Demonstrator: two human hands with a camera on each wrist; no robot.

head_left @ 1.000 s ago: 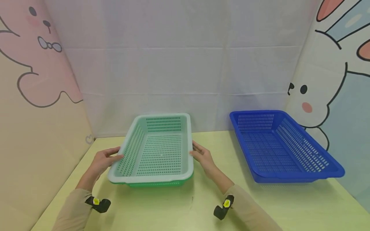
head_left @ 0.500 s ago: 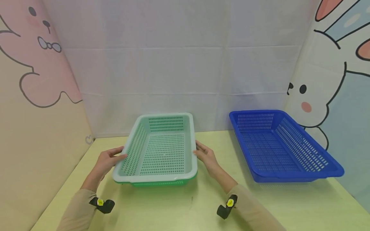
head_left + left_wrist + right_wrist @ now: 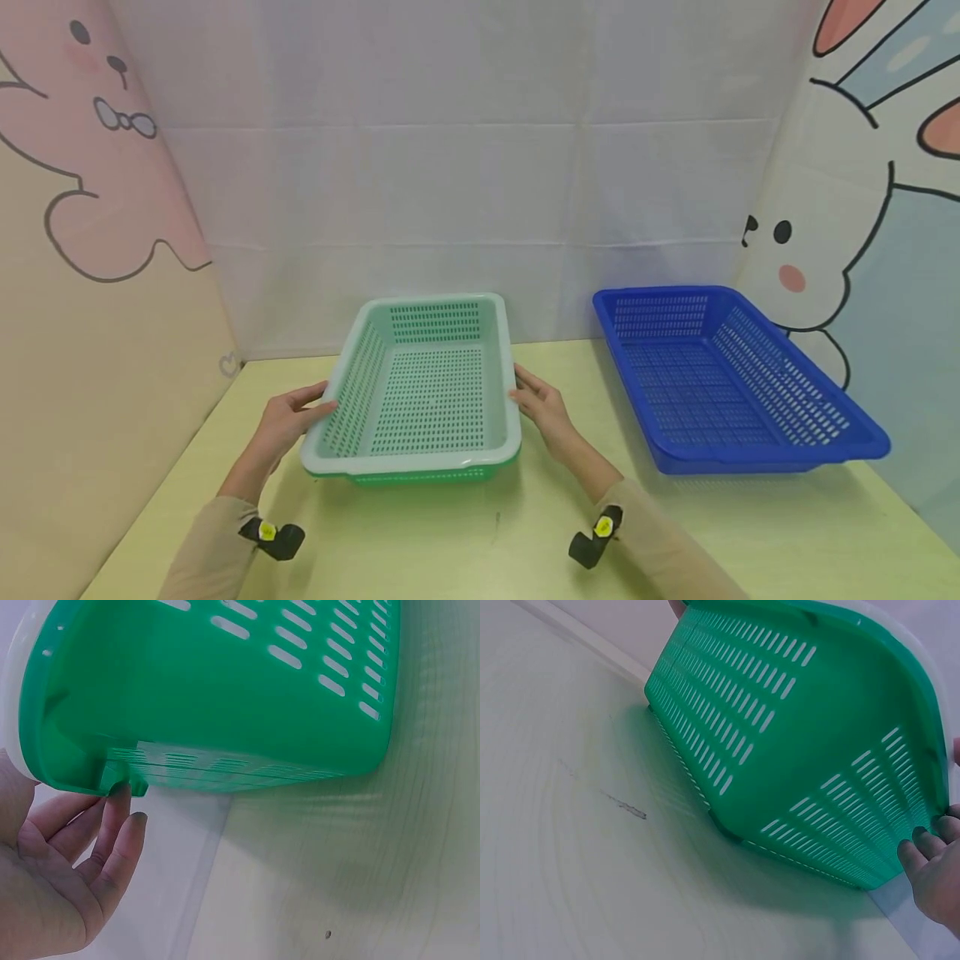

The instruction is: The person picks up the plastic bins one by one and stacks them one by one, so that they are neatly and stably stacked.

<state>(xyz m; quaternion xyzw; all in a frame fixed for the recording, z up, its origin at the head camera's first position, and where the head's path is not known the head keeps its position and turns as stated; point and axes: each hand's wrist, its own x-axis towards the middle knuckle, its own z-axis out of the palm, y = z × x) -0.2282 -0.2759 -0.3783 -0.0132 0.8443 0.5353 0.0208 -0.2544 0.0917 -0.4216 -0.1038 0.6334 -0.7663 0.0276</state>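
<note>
A rectangular plastic basket (image 3: 435,400) with slotted walls stands left of centre in the head view. Its inside and rim are pale, and its outer wall (image 3: 210,690) is bright green in the left wrist view. My left hand (image 3: 288,423) grips its left rim, thumb on top and fingers beneath. On the opposite side, my right hand (image 3: 546,417) holds the right rim the same way; those fingertips show under the green edge in the right wrist view. Whether the basket's base touches the table cannot be told.
A larger blue slotted basket (image 3: 660,400) stands on the right of the pale yellow-green table (image 3: 420,550). White sheeting (image 3: 465,183) closes off the back. Cartoon-printed panels (image 3: 810,250) stand at both sides.
Both hands and the basket between them have shifted a little to the right. The grip on each rim looks the same, and the blue basket stays in place.
</note>
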